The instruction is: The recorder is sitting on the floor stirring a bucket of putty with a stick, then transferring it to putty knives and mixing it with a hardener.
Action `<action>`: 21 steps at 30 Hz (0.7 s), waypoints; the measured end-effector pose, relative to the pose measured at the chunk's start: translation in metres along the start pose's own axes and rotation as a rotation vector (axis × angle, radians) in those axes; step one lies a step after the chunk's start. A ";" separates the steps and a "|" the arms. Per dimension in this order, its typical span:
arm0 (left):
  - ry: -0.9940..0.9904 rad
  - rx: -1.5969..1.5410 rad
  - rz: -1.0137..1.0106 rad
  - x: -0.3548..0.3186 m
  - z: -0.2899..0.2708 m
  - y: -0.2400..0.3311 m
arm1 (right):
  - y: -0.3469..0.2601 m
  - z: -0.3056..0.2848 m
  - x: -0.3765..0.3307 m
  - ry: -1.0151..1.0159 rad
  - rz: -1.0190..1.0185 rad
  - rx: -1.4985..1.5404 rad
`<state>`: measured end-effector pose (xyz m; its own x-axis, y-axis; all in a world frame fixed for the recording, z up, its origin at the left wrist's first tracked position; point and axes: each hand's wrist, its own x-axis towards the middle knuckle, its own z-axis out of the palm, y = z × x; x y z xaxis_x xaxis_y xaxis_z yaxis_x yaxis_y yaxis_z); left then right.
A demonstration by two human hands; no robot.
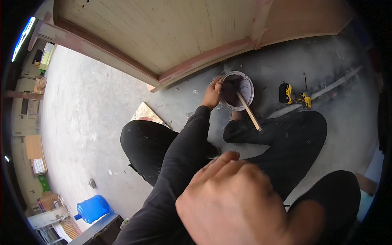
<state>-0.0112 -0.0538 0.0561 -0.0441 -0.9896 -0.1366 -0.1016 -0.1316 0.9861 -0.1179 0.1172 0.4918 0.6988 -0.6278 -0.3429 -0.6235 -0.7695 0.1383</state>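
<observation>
On the floor ahead stands a round bucket (247,88) with a pale, smeared rim and dark purplish-brown stuff inside. My left hand (212,94) grips its left rim, with the arm stretched forward. A flat wooden stick (249,112) leans out of the bucket over the near rim, and no hand touches it. Close to the camera, my right hand (234,200) is raised with its fingers curled closed, back toward me. Whatever is inside those fingers, if anything, is hidden. My legs in black trousers are bent on both sides of the bucket.
A large wooden panel (163,32) with pinkish framing rises just beyond the bucket. To the right lies a yellow and black cordless drill (304,99). A stained board piece (146,113) lies by my left knee. A blue water jug (93,208) is at lower left.
</observation>
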 end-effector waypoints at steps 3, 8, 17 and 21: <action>0.069 0.132 -0.066 -0.003 -0.002 0.004 | 0.006 -0.002 0.009 0.069 -0.063 0.013; 0.040 -0.104 -0.151 0.003 -0.005 0.000 | 0.023 0.006 0.019 0.260 -0.211 0.155; -0.064 -0.243 -0.045 0.002 -0.014 -0.015 | 0.114 0.183 0.110 -0.298 0.417 0.638; 0.021 -0.303 -0.082 0.003 -0.004 -0.020 | 0.068 0.274 0.108 -0.346 0.578 0.781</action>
<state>-0.0052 -0.0549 0.0368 -0.0276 -0.9755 -0.2182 0.1971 -0.2193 0.9555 -0.1809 0.0294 0.2098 0.1574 -0.7147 -0.6815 -0.9724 0.0081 -0.2331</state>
